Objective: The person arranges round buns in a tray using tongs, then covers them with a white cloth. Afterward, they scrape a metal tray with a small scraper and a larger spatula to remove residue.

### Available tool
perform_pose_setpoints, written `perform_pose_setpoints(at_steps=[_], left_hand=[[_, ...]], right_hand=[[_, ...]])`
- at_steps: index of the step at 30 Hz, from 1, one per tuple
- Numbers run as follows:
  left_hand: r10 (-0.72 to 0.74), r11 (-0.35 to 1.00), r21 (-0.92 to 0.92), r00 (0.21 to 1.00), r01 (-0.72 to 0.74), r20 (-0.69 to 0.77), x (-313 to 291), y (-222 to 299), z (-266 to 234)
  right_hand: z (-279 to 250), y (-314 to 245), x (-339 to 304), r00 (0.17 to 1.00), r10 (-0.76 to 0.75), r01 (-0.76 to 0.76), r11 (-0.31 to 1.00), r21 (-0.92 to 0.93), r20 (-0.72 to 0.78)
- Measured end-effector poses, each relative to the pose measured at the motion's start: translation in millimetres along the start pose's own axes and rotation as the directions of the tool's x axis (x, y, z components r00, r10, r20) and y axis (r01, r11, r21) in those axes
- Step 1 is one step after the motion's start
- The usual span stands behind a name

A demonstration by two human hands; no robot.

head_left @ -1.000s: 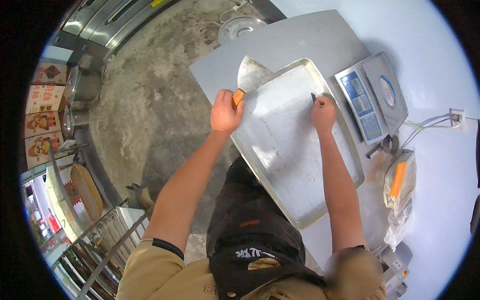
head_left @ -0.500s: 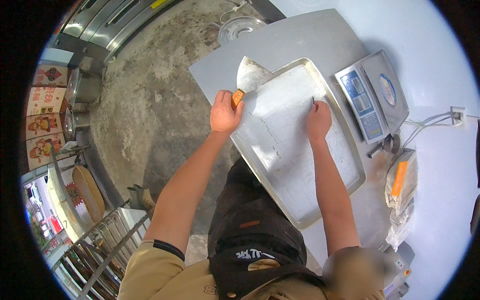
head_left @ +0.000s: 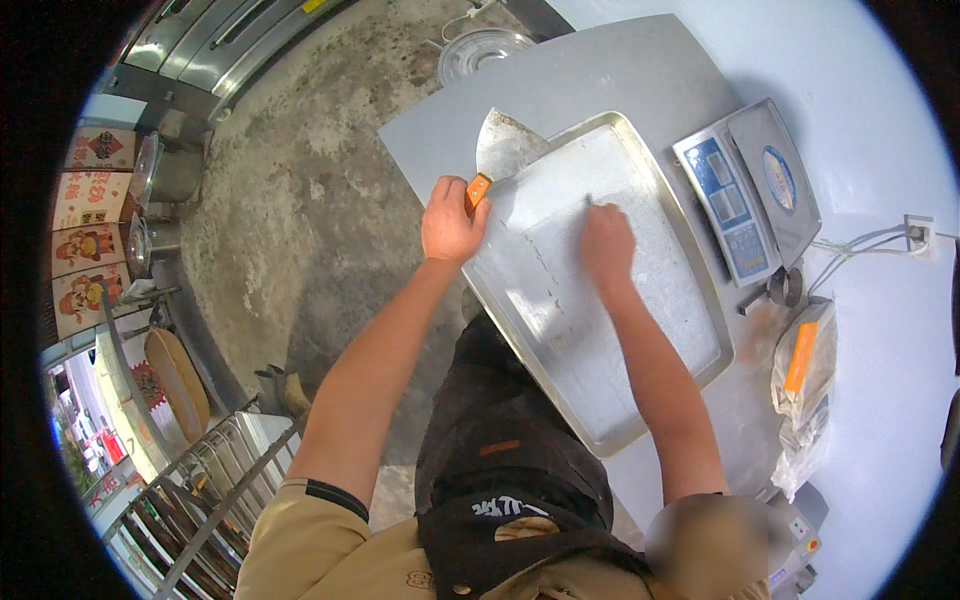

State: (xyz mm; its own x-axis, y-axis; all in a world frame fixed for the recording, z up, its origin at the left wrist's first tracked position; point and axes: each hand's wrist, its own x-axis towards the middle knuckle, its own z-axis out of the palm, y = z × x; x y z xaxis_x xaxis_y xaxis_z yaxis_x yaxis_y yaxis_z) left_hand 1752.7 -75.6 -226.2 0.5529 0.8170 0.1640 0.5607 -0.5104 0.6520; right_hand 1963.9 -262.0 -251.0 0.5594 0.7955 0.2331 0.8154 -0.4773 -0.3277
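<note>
My left hand (head_left: pixel 452 222) is wrapped around the orange handle of a wide-bladed scraper (head_left: pixel 506 146). Its pale, smudged blade points away from me and overlaps the far left rim of a shallow metal baking tray (head_left: pixel 668 300). Over the tray's middle, my right hand (head_left: pixel 607 245) has its fingers closed, with a small dark tip showing beyond them; what it belongs to is mostly hidden. A thin line of dark specks runs along the tray's surface left of that hand.
A grey table (head_left: pixel 640 60) carries the tray. To the tray's right are a digital scale (head_left: pixel 735 195), a dark ring-shaped item (head_left: pixel 785 288) and a crumpled plastic bag (head_left: pixel 803 390). A metal rack (head_left: pixel 205 505) stands at lower left, and a round metal lid (head_left: pixel 482 55) lies beyond the table.
My right hand has moved left across the tray, from near its right side to the middle. My left hand and the scraper have barely shifted.
</note>
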Motion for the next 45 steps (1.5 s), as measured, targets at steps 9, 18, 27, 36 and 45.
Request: perform_pose_setpoints(at_steps=[9,18,27,36,45], left_hand=[[0.009,1.000,0.023,1.000,-0.008,-0.013,-0.2,-0.3,-1.2],[-0.019,1.000,0.019,1.000,0.019,0.009,0.4,2.5,-2.8],[-0.017,1.000,-0.004,1.000,0.017,-0.022,-1.8,-0.6,-1.4],[-0.020,1.000,-0.003,1.000,0.020,0.009,-0.6,-0.6,-3.7],[-0.013,1.000,0.008,1.000,0.013,0.003,0.8,-0.2,-1.5]], right_hand=[[13.6,-131.7,-69.4,0.917,-0.288,0.225,0.945,0.238,0.276],[2.9,-66.3,4.4,0.979,0.132,-0.180,0.921,0.346,0.156],[6.8,-64.7,11.5,0.965,0.253,-0.262,0.901,0.346,0.073],[10.2,-83.5,-7.7,0.997,0.046,-0.060,0.966,0.252,0.061],[17.4,-115.3,-42.7,0.989,-0.122,0.090,0.948,0.306,0.085]])
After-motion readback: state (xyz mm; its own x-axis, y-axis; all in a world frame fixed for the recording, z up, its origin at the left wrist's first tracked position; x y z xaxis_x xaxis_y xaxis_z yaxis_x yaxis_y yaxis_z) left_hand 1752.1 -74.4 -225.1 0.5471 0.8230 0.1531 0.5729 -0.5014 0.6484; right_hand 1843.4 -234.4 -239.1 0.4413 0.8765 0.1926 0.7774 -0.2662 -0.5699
